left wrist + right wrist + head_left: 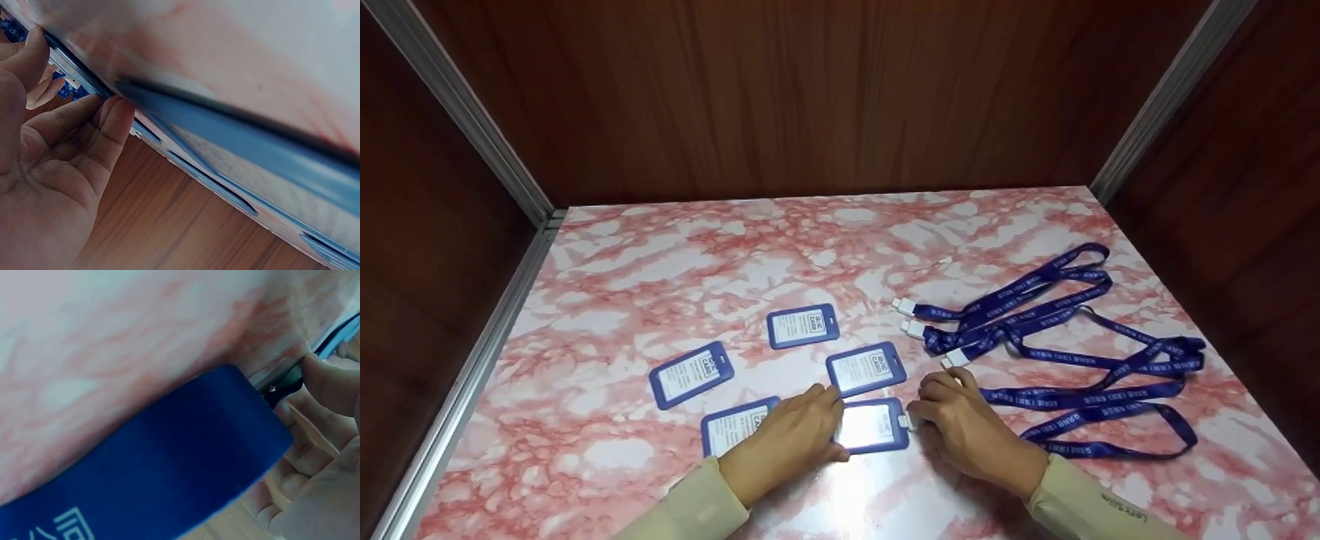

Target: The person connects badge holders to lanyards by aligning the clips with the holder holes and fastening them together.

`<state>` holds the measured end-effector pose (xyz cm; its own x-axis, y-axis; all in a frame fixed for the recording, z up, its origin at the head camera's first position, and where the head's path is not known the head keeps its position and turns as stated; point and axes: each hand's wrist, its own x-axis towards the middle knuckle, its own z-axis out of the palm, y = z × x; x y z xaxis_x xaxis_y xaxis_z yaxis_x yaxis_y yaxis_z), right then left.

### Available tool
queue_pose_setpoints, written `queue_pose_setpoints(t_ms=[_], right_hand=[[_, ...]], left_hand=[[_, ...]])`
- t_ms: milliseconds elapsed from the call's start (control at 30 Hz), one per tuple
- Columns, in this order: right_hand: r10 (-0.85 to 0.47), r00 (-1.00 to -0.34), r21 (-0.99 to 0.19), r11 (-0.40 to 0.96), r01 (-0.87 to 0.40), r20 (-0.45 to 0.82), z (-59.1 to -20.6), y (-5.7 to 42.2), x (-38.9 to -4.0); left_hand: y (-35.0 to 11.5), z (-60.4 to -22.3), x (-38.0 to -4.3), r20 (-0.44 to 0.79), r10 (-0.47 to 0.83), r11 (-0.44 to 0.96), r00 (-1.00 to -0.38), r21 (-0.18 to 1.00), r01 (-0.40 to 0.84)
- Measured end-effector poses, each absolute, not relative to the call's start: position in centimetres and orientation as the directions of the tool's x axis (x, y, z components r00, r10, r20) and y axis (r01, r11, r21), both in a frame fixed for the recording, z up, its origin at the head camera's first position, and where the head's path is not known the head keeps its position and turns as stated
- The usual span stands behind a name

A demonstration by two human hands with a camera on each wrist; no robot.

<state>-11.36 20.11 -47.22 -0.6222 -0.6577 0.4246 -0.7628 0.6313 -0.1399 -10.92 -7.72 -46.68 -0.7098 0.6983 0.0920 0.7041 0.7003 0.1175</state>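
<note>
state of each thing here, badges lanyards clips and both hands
Left hand: gripping the near badge holder by its left end
Right hand: pinching a white clip
Near badge holder: face up
White clip: at that holder's slot end; whether hooked, cannot tell
Four other badge holders: face up, one partly hidden by the left hand
Three other clips: unattached to badges
Lanyard straps: looped, overlapping

The place looks like a small, booth-like workstation: dark wood-grain panels wall in a tabletop patterned like red-and-white marble at the back and both sides, with grey metal rails along the corners. Whether it stands in a lab, workshop or office cannot be told.
</note>
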Motion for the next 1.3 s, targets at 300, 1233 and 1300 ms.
queue_pose_setpoints(t_ms=[300,1233,1300], right_hand=[[-0.654,-0.617,-0.151,0.623,-0.767,0.438,-47.2,20.1,-11.3],[-0.605,-0.710,-0.215,0.687,-0.694,0.359,-46.6,21.1,-11.1],[-0.599,-0.708,-0.217,0.686,-0.695,0.373,-46.5,21.2,-11.1]], left_hand=[[-7.6,-46.5,-10.8,0.078,0.695,0.706,-0.715,0.118,0.699],[-7.8,-46.4,-10.5,0.016,0.658,0.737,-0.753,0.194,0.648],[-7.9,-46.4,-10.5,0.027,0.659,0.733,-0.752,0.199,0.650]])
